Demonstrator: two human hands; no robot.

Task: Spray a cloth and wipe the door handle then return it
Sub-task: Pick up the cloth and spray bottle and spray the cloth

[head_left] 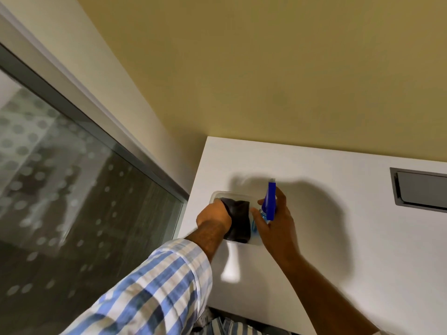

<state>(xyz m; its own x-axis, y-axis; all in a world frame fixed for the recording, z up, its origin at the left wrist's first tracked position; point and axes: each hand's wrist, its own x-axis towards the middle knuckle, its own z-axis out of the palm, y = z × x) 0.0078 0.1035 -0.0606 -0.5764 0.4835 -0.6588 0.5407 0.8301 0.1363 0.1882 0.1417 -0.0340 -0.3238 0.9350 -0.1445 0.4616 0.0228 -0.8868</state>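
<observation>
On the white table (338,213) stands a clear tray (214,195), close to the left edge of the table. The left hand (214,216) is closed on the dark cloth (238,218), which lies partly inside the tray; the fingers are hidden under the cloth, so how firm the grip is I cannot tell. The right hand (275,221) is around the blue spray bottle (270,200). Its fingers are curled loosely at the neck of the bottle and the thumb is on the near side, but whether they really press it or only touch it is not clear.

The door handle is not in view. There is only a glass panel (72,177) at the left and a metal flap (420,189) in the table at the right.

Some risks, as I judge them. The tray looks light, so if the cloth catches on its rim when it is lifted, the tray can slide off the near edge. The bottle stands inside the tray or just beside it, so a loose grip on the neck can tip it over. If the nozzle does not point at the cloth, the spray falls on the table or the sleeve (157,286). The picture is also a little blurred, so the head is probably moving and the aim is less sure.
</observation>
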